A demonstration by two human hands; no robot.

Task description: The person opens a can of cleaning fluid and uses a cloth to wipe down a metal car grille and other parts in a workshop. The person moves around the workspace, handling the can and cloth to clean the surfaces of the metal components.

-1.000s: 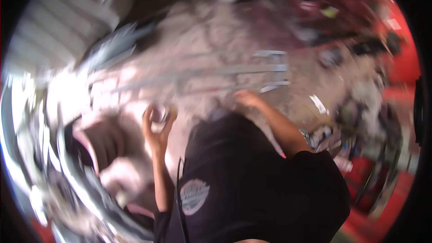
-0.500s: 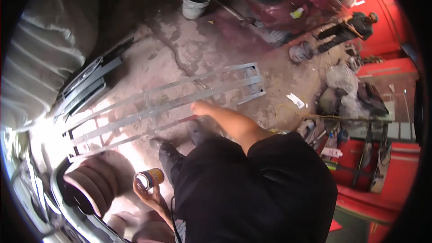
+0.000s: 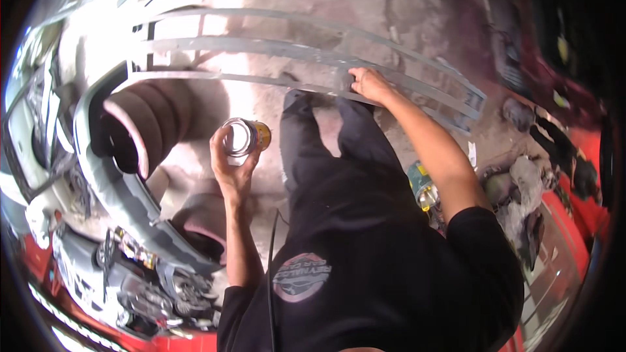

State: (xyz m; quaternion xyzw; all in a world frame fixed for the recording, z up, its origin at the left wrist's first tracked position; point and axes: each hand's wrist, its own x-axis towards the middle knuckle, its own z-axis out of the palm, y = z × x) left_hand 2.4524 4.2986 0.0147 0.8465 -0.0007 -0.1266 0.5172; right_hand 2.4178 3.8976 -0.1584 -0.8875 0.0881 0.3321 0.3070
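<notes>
In my left hand (image 3: 233, 173) is a round metal can (image 3: 262, 135) with a yellow and dark label, its pale silver end facing up toward me. Fingers and thumb wrap round it from either side. My right hand (image 3: 370, 85) reaches forward over a long grey frame of parallel bars (image 3: 274, 51), low in front of my legs. Its fingers are bent together at the near bars. Whatever they pinch is too small or blurred to name, and I cannot tell whether they touch the bar.
Left of me stand large brownish rolled or ringed shapes (image 3: 160, 114) beside a curved grey car bumper (image 3: 88, 127). Car parts (image 3: 140, 287) crowd the lower left. A green and yellow container (image 3: 420, 182) is by my right arm. Another person (image 3: 583, 173) stands at the far right.
My view has swung to the right, so the frame and bumper sit differently. The can is now held up in front of me, and my right hand is farther along the frame.
</notes>
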